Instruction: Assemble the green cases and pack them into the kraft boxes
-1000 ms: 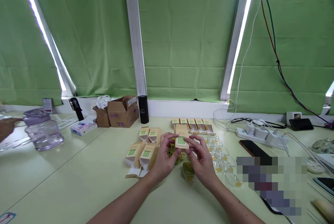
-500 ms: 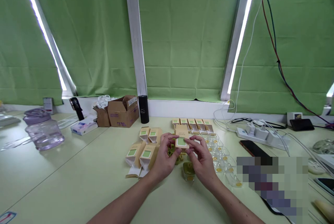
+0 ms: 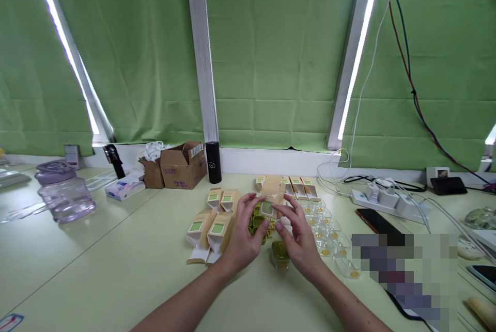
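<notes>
Kraft-brown card forms the small carton (image 3: 268, 207) held up between the two hands, a green square with a pale border on its near face. Taking that carton as the centre of the dial, with twelve o'clock pointing away from the person, the left hand (image 3: 247, 230) comes in from seven o'clock and the right hand (image 3: 299, 228) from five. Left fingers grip one side of the carton, their tips at its upper edge and the thumb lower down; right fingers grip the opposite side. White material shows beside the right thumb, though whether it belongs to the carton I cannot tell.

At six o'clock, just below the right hand, a green-filled jar (image 3: 279, 253) stands on the pale surface (image 3: 163, 280). More green jars (image 3: 257, 219) crowd together at eight o'clock, partly hidden behind the left hand. Four similar brown boxes (image 3: 217, 229) lie near nine o'clock, the nearer two with white flaps hanging out. A row of further boxes (image 3: 297, 187) lines up from twelve to one o'clock, partly covered by the carton. Clear cups (image 3: 331, 235) with yellow spots spread out at four o'clock.

Farther away, an open cardboard box (image 3: 182, 169) and a black cylinder (image 3: 213, 162) sit at ten o'clock, a lilac-lidded jug (image 3: 64, 195) well apart at nine, and a dark phone (image 3: 378, 224) and a white power strip (image 3: 387, 203) at three.
</notes>
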Demonstrator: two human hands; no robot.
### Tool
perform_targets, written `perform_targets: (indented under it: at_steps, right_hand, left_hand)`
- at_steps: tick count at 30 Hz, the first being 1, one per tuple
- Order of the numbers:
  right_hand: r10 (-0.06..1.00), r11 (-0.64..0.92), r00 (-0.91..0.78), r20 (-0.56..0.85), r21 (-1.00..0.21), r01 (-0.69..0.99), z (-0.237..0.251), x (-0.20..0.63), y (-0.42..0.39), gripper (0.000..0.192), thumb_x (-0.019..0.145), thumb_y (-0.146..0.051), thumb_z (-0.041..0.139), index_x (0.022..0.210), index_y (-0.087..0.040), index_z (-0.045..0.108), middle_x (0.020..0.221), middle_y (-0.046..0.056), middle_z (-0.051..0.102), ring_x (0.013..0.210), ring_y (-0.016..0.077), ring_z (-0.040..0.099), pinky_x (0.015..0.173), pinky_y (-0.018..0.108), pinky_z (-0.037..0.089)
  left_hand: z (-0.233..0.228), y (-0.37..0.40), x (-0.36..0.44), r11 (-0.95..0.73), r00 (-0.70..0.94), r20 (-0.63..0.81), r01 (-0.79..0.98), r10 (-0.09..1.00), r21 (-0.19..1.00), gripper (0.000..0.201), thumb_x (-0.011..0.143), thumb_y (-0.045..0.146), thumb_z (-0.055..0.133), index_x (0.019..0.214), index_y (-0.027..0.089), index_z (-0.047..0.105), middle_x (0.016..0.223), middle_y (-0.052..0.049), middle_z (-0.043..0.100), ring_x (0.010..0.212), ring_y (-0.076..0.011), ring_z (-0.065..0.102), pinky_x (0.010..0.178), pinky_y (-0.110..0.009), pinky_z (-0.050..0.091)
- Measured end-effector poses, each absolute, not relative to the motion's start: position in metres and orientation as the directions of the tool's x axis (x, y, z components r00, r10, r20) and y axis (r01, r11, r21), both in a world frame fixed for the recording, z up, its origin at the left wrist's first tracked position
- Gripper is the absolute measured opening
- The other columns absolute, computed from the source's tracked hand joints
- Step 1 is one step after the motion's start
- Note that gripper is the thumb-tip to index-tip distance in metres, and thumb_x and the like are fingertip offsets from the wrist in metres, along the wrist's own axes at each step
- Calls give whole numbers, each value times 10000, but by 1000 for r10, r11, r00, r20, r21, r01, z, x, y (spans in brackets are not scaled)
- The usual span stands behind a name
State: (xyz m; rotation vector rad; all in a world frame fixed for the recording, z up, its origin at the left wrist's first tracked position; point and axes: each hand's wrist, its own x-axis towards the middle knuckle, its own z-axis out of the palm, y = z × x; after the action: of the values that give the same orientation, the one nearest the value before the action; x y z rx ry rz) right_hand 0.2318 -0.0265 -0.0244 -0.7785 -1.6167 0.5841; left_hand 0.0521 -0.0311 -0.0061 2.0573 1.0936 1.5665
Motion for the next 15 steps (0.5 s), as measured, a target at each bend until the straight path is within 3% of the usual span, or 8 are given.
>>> perform_targets:
  at_steps: [6, 12, 15]
  right_hand:
    - [677, 724, -136, 724, -620, 303, -27, 233, -29, 353, 1047, -381, 588, 1386, -366, 684, 1691, 70, 366, 1563, 351, 355, 1221, 591, 411]
    - [541, 832, -190, 820, -488, 264, -20, 234, -32, 443, 1057, -278, 520, 1494, -346, 542, 1640, 63, 487, 1588, 308, 325, 1246, 615, 371]
    - [526, 847, -231, 818, -479, 232, -19, 234, -34, 476, 1058, -233, 496, 1524, -326, 504, 1593, 63, 550, 1570, 283, 377, 1268, 582, 365]
  left_hand:
    - [-11, -29, 51, -661, 114, 684, 412, 720, 627, 523, 1040, 418, 577, 1542, 295, 491, 1586, -129, 427, 1518, -316, 394, 1264, -512, 366]
    - [-15, -21, 52, -607, 34, 623, 272, 781, 746, 523, 1039, 495, 562, 1492, 234, 534, 1557, -148, 519, 1483, -320, 459, 1236, -489, 396]
    - [-16, -18, 53, -565, -3, 571, 146, 821, 812, 638, 1007, 536, 608, 1541, 233, 431, 1570, -157, 519, 1468, -315, 490, 1197, -461, 436]
